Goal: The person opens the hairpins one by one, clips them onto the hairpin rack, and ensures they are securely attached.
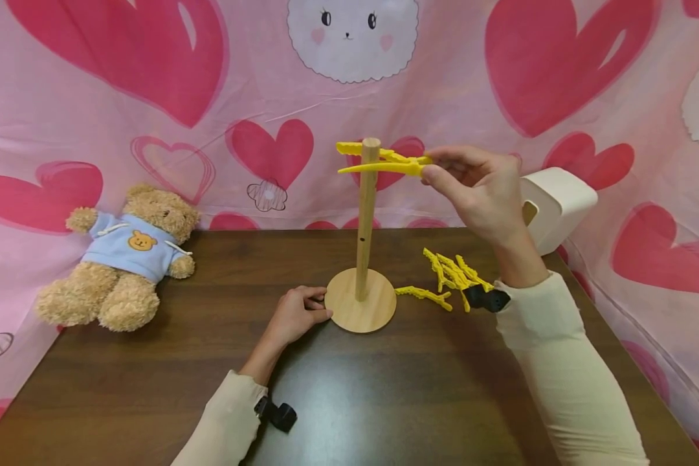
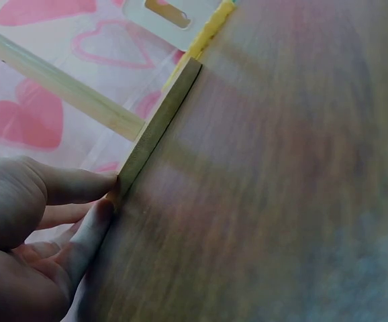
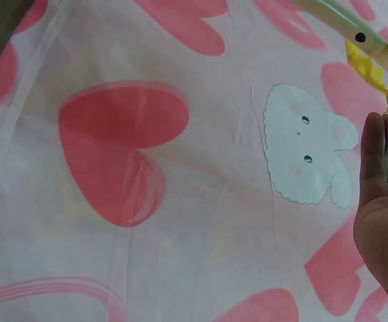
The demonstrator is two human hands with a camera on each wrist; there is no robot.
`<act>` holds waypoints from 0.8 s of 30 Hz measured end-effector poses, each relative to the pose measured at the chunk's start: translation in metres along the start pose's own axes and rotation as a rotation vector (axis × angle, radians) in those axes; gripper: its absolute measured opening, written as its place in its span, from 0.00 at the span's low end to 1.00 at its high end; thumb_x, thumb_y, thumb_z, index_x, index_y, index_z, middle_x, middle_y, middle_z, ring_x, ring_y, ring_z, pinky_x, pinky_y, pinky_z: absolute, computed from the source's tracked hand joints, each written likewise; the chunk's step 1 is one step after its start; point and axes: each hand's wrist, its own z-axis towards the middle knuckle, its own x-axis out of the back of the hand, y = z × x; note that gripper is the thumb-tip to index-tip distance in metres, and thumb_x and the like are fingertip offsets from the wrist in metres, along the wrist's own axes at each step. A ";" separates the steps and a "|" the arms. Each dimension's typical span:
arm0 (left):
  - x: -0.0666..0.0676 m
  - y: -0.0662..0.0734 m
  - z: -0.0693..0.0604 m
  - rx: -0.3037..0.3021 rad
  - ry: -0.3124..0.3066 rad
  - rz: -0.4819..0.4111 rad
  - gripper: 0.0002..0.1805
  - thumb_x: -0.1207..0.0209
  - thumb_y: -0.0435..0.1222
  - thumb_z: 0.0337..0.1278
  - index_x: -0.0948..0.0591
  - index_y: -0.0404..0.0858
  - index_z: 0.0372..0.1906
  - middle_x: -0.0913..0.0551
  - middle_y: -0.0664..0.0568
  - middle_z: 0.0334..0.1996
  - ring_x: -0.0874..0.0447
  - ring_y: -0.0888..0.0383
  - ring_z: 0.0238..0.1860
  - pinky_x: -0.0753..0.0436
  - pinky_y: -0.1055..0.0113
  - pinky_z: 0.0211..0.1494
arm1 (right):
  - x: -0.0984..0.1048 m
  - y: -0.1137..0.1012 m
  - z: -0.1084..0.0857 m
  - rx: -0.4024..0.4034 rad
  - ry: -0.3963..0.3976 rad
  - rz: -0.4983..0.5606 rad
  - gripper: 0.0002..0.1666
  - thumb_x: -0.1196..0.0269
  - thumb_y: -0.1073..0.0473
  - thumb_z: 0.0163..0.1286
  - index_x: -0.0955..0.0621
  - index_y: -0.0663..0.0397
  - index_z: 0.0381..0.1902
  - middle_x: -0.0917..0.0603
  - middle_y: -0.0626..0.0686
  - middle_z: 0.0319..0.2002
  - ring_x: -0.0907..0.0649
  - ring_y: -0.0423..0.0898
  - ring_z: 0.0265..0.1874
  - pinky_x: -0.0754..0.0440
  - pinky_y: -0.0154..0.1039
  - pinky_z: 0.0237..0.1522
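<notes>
Yellow, the long-pronged plastic clip [image 1: 406, 167] straddled the round pale-wood post [image 1: 365, 220] near its top, pinched in the right hand [image 1: 483, 188]; the left hand [image 1: 293, 315], partly curled, held the disc-shaped wooden base [image 1: 349, 315] by its rim. Lopsided release could have let the clip slip.

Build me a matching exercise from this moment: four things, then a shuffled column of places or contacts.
1. Brown plush bear in a blue top
2. Right hand
3. White box with rounded edges
4. Left hand

A. Touching the rim of the round pale wooden base
B. Far right corner of the brown table
C. Pinching a yellow plastic clip near the top of the pale wooden post
D. Left side of the table

Pairs: 1-D; 2-C; 3-B; 4-A
</notes>
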 end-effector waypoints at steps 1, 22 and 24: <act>0.000 0.000 0.000 0.001 0.000 0.001 0.25 0.27 0.29 0.52 0.16 0.30 0.58 0.15 0.44 0.46 0.12 0.51 0.41 0.16 0.59 0.44 | 0.000 -0.001 0.001 0.000 -0.004 -0.010 0.11 0.32 0.77 0.62 0.14 0.75 0.43 0.11 0.54 0.35 0.12 0.45 0.29 0.15 0.33 0.39; 0.000 0.004 0.001 -0.024 0.000 0.053 0.25 0.27 0.27 0.50 0.16 0.28 0.57 0.15 0.45 0.43 0.12 0.52 0.39 0.15 0.60 0.43 | -0.003 -0.004 0.014 0.010 -0.079 -0.028 0.12 0.31 0.79 0.60 0.14 0.75 0.44 0.11 0.50 0.36 0.12 0.49 0.30 0.15 0.34 0.39; 0.000 0.004 0.001 -0.030 -0.001 0.058 0.25 0.27 0.28 0.51 0.16 0.28 0.57 0.15 0.45 0.43 0.12 0.52 0.40 0.15 0.60 0.43 | -0.004 -0.004 0.014 0.015 -0.082 -0.019 0.12 0.31 0.80 0.60 0.15 0.76 0.43 0.10 0.50 0.36 0.12 0.50 0.29 0.14 0.34 0.38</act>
